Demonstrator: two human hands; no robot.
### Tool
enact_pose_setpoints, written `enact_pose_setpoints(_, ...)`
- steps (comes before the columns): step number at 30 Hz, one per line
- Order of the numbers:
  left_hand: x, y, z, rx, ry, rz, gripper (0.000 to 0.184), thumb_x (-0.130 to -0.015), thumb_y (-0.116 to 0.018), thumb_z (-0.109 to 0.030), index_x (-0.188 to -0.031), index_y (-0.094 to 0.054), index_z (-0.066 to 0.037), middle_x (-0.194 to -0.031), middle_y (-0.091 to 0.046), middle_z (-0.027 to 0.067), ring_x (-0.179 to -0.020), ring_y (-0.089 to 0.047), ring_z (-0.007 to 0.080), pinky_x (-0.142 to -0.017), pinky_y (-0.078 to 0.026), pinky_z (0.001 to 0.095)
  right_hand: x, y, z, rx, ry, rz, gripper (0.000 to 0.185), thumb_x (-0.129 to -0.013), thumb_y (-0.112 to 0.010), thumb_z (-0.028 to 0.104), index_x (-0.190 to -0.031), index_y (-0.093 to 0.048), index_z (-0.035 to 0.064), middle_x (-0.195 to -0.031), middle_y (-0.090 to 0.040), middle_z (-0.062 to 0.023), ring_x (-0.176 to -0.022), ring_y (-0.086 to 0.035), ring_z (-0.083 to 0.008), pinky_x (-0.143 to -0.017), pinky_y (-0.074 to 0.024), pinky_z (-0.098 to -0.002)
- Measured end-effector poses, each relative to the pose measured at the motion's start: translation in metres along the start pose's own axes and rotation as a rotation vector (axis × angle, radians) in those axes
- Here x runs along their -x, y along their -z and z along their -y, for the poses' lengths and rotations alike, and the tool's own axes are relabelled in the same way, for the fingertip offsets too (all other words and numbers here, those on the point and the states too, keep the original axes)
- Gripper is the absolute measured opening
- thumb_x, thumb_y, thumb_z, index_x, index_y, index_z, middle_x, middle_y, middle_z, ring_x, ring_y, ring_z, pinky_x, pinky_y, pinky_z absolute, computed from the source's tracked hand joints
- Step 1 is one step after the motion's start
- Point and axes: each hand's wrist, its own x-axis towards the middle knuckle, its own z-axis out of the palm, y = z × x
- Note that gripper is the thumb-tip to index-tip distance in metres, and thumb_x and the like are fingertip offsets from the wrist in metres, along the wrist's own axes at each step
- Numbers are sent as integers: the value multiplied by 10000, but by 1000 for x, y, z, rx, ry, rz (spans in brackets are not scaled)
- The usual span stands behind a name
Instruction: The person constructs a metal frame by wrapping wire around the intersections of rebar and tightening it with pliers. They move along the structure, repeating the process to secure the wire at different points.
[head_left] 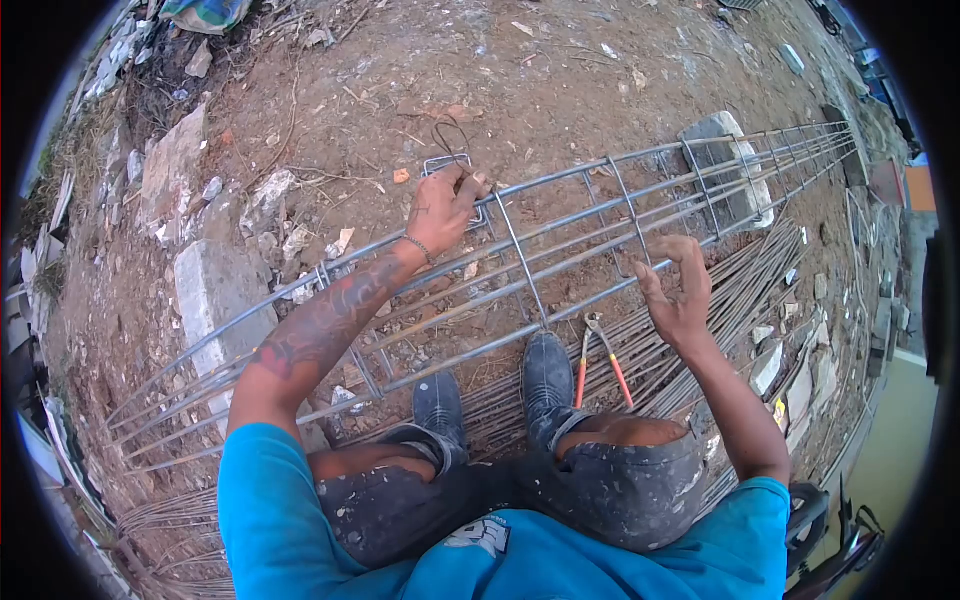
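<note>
A long cage of steel bars with square stirrups lies across the view in front of my boots. At its far side, my left hand is closed round a small square wire stirrup, with a thin dark wire loop just beyond it. My right hand is at the near edge of the cage, right of centre, thumb and forefinger apart and the other fingers curled; nothing shows in it. Red-handled pliers stand among the bars beside my right boot.
Concrete blocks lie under both ends of the cage. Loose steel bars are piled at the right and below the cage. Broken stones and rubble cover the dirt at the left. My boots are close to the near bar.
</note>
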Motion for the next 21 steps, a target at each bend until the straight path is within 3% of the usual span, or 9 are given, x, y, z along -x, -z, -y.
enact_pose_setpoints(1,0,3,-4,-1,8,6,260,-878,-561,-212,-826,-624,36,-696,-650,152,-602,-607,231,-598,-469,348,46,-13,-23,18,-181,-21,400,-752,-730,225,-987,-529,-28,-993,-553,-181,-991,-524,-337,-845,-431,-421)
enact_pose_setpoints(3,0,7,-6,-57,37,80,296,-923,-535,-226,-889,-628,53,-784,-690,111,-728,-640,145,-682,-493,279,133,-44,-50,307,-553,274,536,-737,-737,349,-1031,-505,-34,-1115,-506,-235,-1077,-489,-358,-901,-398,-456)
enact_pose_setpoints(5,-6,8,-3,-43,26,108,307,-919,-544,-237,-872,-635,53,-786,-691,111,-717,-625,127,-671,-485,272,209,-74,-56,413,-680,456,669,-720,-711,475,-1075,-488,-47,-1252,-400,-308,-1186,-404,-421,-966,-332,-526)
enact_pose_setpoints(9,-4,7,-9,-20,65,78,321,-912,-559,-253,-831,-639,47,-771,-688,95,-683,-597,112,-649,-472,279,251,-115,-31,414,-755,461,671,-735,-677,482,-1123,-488,-31,-1317,-324,-342,-1243,-332,-472,-989,-282,-587)
enact_pose_setpoints(11,-2,9,-11,24,49,87,320,-913,-557,-261,-843,-636,41,-757,-684,90,-681,-594,115,-649,-468,277,246,-128,-25,423,-923,423,573,-748,-672,404,-1156,-503,38,-1315,-322,-349,-1246,-327,-481,-987,-270,-605)
enact_pose_setpoints(12,-1,10,-9,11,58,58,320,-913,-557,-261,-843,-636,41,-757,-684,90,-681,-594,115,-649,-468,277,244,-132,-24,463,-933,428,472,-742,-668,321,-1125,-521,90,-1313,-336,-327,-1216,-360,-480,-959,-336,-584)
enact_pose_setpoints(16,-3,10,-4,-51,43,71,311,-894,-561,-270,-835,-634,26,-755,-675,102,-665,-590,136,-629,-464,293,243,-132,-32,520,-807,465,380,-726,-639,188,-1061,-517,58,-1297,-374,-249,-1132,-451,-431,-799,-494,-497)
enact_pose_setpoints(20,-6,13,2,-65,10,138,310,-903,-554,-272,-859,-627,26,-791,-685,87,-716,-587,123,-669,-467,285,246,-112,-48,433,-874,519,349,-736,-615,157,-1037,-508,18,-1236,-425,-229,-1087,-502,-401,-782,-504,-469)
enact_pose_setpoints(21,-5,11,3,-49,13,149,310,-903,-554,-272,-859,-627,26,-791,-685,87,-716,-587,123,-669,-467,285,253,-99,-57,392,-732,452,283,-759,-599,149,-989,-513,8,-1129,-472,-215,-978,-532,-373,-727,-494,-454)
